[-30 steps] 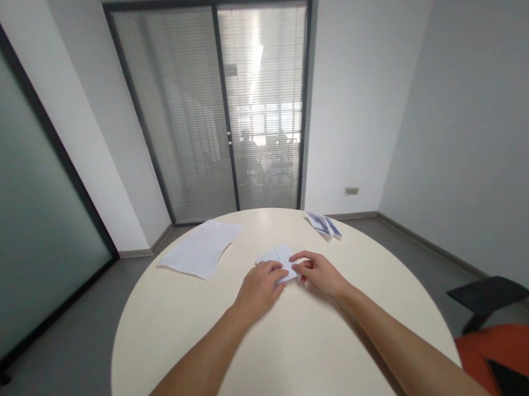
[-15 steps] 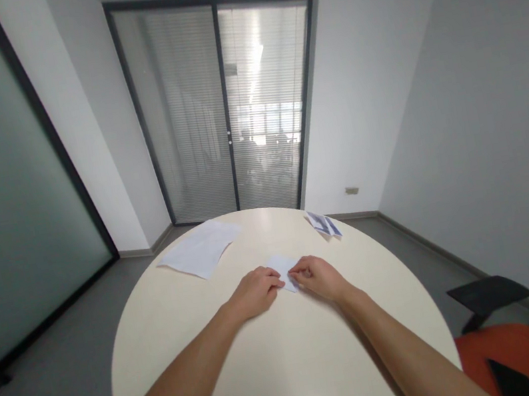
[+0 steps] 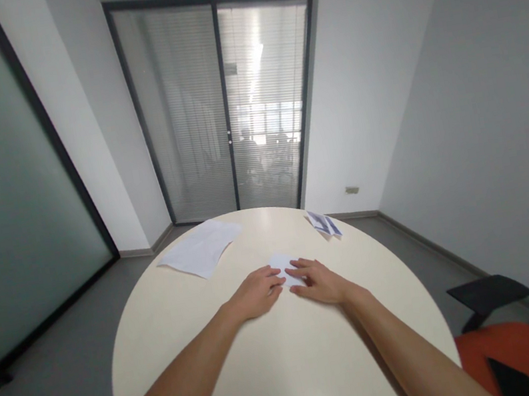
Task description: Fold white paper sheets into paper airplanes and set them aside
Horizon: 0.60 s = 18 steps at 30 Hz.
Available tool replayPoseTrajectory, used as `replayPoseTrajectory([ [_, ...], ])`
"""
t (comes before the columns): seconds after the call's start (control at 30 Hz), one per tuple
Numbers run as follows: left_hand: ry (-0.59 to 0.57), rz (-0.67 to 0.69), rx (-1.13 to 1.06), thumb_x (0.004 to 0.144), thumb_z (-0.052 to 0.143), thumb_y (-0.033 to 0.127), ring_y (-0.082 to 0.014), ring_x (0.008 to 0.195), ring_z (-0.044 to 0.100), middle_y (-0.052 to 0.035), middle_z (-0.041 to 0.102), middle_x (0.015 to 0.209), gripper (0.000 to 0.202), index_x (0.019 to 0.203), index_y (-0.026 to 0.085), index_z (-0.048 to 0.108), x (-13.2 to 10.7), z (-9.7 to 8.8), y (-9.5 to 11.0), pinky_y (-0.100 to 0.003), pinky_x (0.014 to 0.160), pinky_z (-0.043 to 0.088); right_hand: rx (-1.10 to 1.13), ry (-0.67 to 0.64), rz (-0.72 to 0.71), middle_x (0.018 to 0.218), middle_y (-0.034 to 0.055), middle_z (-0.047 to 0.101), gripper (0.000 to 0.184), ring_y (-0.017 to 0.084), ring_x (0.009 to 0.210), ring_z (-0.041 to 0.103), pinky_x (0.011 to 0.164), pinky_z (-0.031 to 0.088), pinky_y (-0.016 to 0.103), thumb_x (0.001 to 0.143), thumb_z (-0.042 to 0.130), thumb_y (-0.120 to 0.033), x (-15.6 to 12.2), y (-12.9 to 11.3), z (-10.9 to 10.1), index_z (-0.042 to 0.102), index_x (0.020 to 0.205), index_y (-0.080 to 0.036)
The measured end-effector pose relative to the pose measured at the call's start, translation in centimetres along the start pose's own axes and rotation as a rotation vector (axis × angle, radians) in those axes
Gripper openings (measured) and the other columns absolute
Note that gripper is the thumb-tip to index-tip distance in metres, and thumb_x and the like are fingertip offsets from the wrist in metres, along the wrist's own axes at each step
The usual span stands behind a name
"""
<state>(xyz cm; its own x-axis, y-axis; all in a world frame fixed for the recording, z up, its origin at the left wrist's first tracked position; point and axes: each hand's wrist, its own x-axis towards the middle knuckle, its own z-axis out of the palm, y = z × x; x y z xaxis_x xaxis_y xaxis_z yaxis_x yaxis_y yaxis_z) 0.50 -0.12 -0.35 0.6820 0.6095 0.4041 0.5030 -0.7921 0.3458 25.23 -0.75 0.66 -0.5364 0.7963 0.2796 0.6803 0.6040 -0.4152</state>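
Note:
A small white piece of paper (image 3: 280, 262) lies on the round table between my hands, partly covered by fingers. My left hand (image 3: 259, 292) rests at its left side, fingers stretched out and the tips on the paper. At the right side, my right hand (image 3: 319, 281) has its fingers spread, with the fingertips on or just over the paper. Neither hand grips anything. Any folds in the paper are too small to make out.
A large white sheet (image 3: 201, 249) lies at the table's far left. Folded paper with blue-grey printing (image 3: 324, 224) sits near the far right edge. The cream round table (image 3: 283, 370) fills the front. An orange chair (image 3: 517, 348) with black armrests stands at the right.
My right hand has gone from a pinch at the paper's right side to spread fingers. My left fingers have parted a little. The other papers have not moved.

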Motion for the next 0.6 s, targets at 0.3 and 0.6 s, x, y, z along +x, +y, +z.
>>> replayPoseTrajectory([
  [0.3,0.023,-0.003,-0.035,0.090,0.060,0.026,-0.0243,0.114,0.060,-0.0105,0.067,0.120,0.019,0.105,0.020,0.069,-0.1,-0.6,0.4,-0.038,0.102,0.045,0.057,-0.046,-0.029,0.129,0.0109,0.067,0.040,0.032,0.123,0.059,0.108,0.037,0.047,0.084,0.067,-0.047,0.3,-1.8,-1.1,0.073,0.118,-0.027],
  [0.6,0.035,-0.050,0.017,0.091,0.059,0.026,-0.0232,0.103,0.063,-0.0062,0.071,0.107,0.018,0.106,0.021,0.069,0.1,-0.8,0.7,-0.034,0.094,0.046,-0.023,-0.007,0.050,0.087,0.0062,0.078,0.036,0.021,0.077,0.068,0.071,0.044,0.028,0.097,0.049,-0.042,0.7,-2.6,-1.3,0.080,0.092,-0.025],
])
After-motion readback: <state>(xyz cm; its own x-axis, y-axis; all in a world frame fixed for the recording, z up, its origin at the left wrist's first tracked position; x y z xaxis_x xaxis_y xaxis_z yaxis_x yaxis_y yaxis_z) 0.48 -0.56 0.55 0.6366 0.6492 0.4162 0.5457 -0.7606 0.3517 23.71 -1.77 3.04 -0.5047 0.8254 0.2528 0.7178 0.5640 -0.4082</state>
